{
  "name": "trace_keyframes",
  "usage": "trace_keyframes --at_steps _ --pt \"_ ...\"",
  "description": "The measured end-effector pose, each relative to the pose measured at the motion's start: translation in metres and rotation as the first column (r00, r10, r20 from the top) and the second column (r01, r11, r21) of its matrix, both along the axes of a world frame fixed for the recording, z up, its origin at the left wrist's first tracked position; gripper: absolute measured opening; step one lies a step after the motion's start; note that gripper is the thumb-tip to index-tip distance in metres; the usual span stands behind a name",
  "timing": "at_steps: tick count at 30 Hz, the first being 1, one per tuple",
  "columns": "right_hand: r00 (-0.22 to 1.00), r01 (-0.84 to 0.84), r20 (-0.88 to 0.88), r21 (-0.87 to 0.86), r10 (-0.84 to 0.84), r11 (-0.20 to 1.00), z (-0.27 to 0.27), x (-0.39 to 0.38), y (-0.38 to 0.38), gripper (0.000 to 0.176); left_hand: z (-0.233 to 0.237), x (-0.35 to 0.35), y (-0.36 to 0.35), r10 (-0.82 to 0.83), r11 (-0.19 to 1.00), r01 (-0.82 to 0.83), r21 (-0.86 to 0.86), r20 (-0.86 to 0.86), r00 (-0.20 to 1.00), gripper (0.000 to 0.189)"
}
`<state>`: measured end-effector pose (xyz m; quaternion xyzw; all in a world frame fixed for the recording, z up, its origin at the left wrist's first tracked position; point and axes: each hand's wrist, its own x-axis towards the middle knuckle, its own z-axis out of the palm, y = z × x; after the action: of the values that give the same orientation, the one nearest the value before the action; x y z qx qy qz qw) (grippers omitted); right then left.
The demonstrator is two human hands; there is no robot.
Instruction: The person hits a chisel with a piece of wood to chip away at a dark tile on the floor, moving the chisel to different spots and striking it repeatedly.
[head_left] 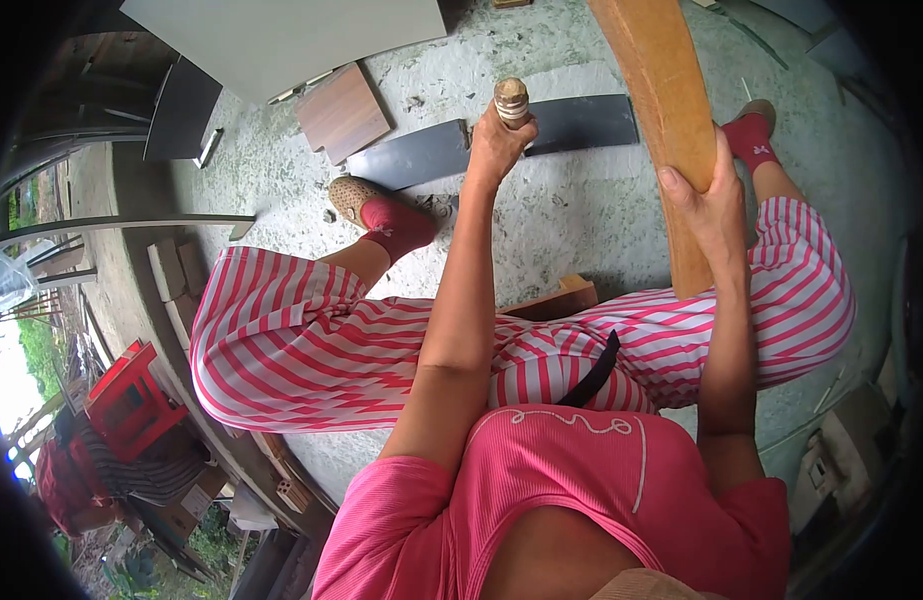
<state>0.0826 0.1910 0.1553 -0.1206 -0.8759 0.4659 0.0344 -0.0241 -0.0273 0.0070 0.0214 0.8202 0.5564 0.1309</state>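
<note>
My left hand point(499, 150) is closed round a short round wooden handle point(511, 95) with a worn top and pale bands below it; its lower end is hidden by the fist. Beneath that hand, a long dark grey strip point(587, 122) lies across the concrete floor. My right hand point(710, 205) grips a long, thick, slightly curved orange-brown piece of wood point(667, 95), thumb on its near face. The wood runs from the top edge of the view down to my thigh.
A brown wood-grain panel point(344, 112) and a large pale board point(292, 40) lie beyond my left foot. Between my legs is a wooden block point(572, 296). A red plastic chair point(132, 395) stands at far left. My feet are spread wide on the floor.
</note>
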Motion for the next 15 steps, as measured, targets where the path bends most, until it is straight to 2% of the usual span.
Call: trace_keyframes --at_steps 4,6,13,15 --pt "1.000 -0.001 0.008 0.016 0.001 1.000 0.002 0.000 -0.001 0.069 -0.001 0.001 0.000 -0.037 0.999 0.036 0.027 0.004 0.999 0.032" --pt "1.000 0.000 0.004 0.013 0.000 1.000 0.002 0.000 -0.001 0.069 -0.004 0.002 0.001 0.004 0.996 -0.002 0.085 -0.019 1.000 0.034" --pt "1.000 0.000 0.012 -0.005 0.000 1.000 0.001 0.001 -0.002 0.068 -0.008 0.002 -0.002 0.012 0.997 -0.013 0.080 0.011 1.000 0.035" --pt "1.000 -0.011 0.001 -0.031 0.011 0.999 0.002 0.000 -0.004 0.068 -0.009 0.003 -0.001 -0.030 0.996 0.030 0.083 -0.002 1.000 0.035"
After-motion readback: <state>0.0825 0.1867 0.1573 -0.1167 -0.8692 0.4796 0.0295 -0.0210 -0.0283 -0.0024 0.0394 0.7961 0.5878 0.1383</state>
